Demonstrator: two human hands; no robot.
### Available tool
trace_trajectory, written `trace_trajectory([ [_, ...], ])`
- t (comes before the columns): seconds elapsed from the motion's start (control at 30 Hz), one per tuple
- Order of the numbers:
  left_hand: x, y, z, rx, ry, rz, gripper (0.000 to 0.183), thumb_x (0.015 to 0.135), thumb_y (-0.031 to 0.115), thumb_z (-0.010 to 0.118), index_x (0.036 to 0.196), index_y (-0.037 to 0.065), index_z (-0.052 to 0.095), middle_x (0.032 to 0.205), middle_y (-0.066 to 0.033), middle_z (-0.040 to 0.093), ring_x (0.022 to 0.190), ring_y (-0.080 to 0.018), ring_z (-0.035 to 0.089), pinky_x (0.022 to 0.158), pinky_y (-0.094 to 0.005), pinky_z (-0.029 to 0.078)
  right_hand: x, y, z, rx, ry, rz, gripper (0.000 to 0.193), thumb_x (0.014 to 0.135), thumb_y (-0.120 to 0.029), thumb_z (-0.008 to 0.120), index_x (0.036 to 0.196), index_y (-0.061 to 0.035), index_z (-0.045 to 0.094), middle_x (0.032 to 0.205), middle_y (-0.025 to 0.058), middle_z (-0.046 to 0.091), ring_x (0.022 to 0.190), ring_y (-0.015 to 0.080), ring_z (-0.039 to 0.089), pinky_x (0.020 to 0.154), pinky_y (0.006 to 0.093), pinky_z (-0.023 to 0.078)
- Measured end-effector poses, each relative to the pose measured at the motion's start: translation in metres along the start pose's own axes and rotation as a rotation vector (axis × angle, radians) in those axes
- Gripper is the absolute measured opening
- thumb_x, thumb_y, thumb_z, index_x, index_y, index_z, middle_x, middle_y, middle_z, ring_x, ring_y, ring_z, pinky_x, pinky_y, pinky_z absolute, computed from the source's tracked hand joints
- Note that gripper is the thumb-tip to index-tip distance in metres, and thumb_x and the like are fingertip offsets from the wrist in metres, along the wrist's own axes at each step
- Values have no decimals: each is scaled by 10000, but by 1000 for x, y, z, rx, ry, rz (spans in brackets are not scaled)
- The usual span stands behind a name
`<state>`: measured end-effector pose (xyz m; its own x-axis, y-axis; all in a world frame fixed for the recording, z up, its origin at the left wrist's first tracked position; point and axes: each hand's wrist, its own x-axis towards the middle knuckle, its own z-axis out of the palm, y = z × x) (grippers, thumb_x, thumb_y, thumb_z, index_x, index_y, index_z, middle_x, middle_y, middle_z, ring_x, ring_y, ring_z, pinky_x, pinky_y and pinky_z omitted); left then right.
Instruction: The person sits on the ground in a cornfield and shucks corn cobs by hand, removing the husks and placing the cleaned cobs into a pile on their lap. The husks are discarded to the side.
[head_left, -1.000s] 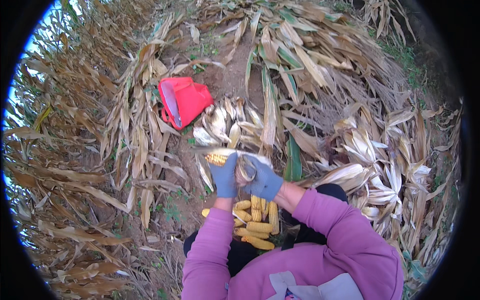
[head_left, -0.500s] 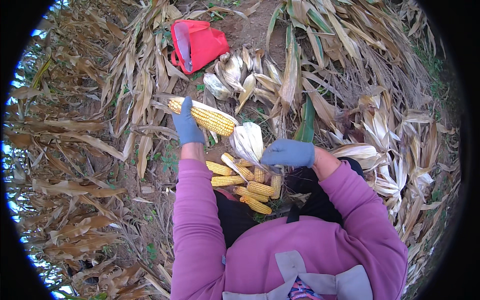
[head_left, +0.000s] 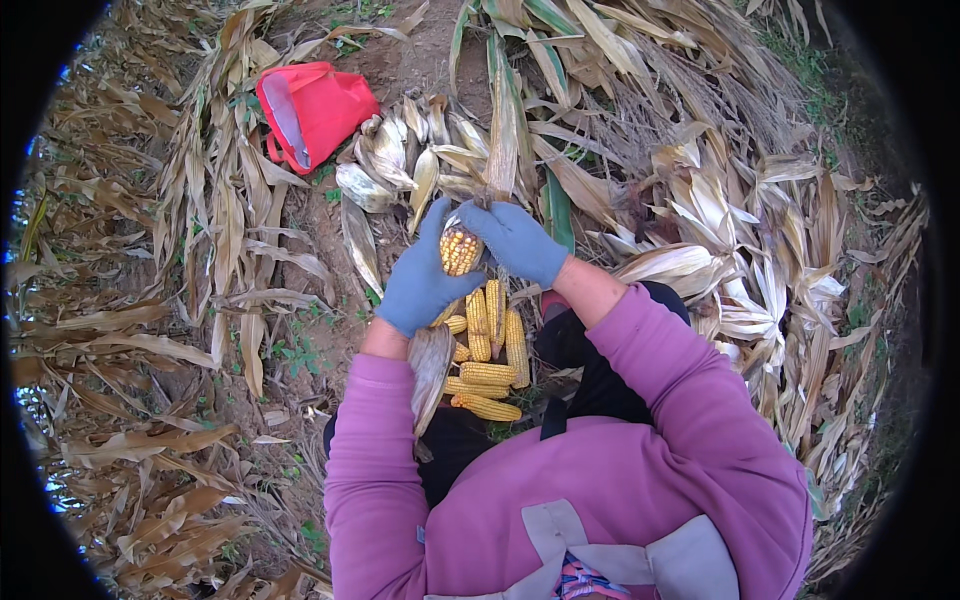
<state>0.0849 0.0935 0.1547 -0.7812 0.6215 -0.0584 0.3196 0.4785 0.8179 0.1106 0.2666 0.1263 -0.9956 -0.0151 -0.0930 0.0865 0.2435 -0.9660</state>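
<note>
An ear of corn (head_left: 460, 252) with bare yellow kernels points toward me between my two hands. My left hand (head_left: 425, 282), in a blue-grey glove, is wrapped round its left side. My right hand (head_left: 515, 240), gloved alike, closes on the far end, where a bit of pale husk shows between the fingers. A dry husk (head_left: 431, 372) hangs beside my left wrist; whether it is joined to the ear I cannot tell. Just below my hands, several husked corn cobs (head_left: 487, 375) lie in a pile on the ground between my legs.
A red bag (head_left: 335, 112) lies on the soil at the far left. Several ears in their husks (head_left: 395, 155) are heaped beside it. Dry stalks (head_left: 640, 60) cover the far right, and stripped husks (head_left: 755, 260) pile up to my right. Dry corn leaves (head_left: 140, 345) spread at left.
The ear swung from lying sideways to pointing toward me. My left hand moved nearer the middle, and my right hand went from pulled-back husk to the ear's far end. The view shifted slightly.
</note>
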Motion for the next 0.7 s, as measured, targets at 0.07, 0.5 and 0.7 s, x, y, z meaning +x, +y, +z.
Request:
trace_trajectory([
  [0.07,1,0,0,-22,-22,32,988,655,246,793,1417,32,203,1155,-267,562,1034,-413,575,866,-403,458,-1,-4,-1,124,25,-10,543,916,-441,502,876,91,603,692,202,567,662,215,568,634,383,432],
  [0.5,5,-30,11,-1037,375,-106,342,912,176,558,1197,9,469,1108,-78,549,972,-130,537,854,-286,446,3,-18,13,1250,-35,339,457,928,-453,508,1065,-25,589,917,64,641,809,147,641,694,267,531],
  [0.7,19,-50,9,-1276,523,-200,386,927,363,512,1127,34,512,1068,-83,564,968,-183,563,829,-324,469,-27,1,24,57,-895,116,491,907,-498,494,883,-40,671,790,72,663,702,118,619,625,266,496],
])
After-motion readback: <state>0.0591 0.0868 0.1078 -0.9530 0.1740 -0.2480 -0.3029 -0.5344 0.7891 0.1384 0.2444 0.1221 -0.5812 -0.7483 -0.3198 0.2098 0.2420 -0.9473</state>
